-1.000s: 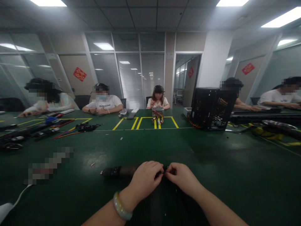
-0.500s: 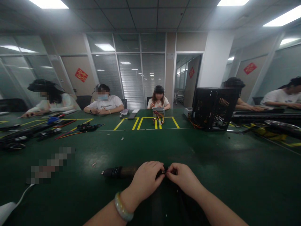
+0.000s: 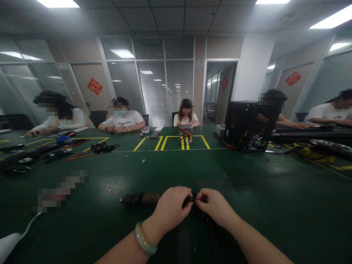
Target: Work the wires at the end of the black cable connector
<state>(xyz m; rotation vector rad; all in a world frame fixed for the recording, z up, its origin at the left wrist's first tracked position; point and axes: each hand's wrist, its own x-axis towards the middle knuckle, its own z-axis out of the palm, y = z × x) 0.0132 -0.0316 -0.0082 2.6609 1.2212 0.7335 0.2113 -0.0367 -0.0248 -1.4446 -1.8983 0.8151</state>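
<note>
A dark, rod-shaped tool [image 3: 140,199] with ringed black collars and a small metal tip lies across the green table in front of me, its tip pointing left. It resembles an electric screwdriver, but its exact kind is unclear. My left hand [image 3: 173,205], with a pale bangle at its wrist, is closed over the tool's right part, thumb and fingers curled together. Close beside those fingertips, my right hand [image 3: 213,205] pinches something small and dark at the tool's right end. The fingers hide what it is. Below the hands, dark shapes on the table are hard to make out.
A black computer case [image 3: 247,126] stands at the back right. Cables and dark parts [image 3: 93,148] lie to the left. A blurred-out strip [image 3: 62,192] with a white cord is at near left. Several people sit around the table [image 3: 170,170]. Small white scraps [image 3: 110,190] lie about.
Hardly anything differs. Both hands keep their grip at the tool's right end, with only tiny finger shifts. The view has tilted very slightly.
</note>
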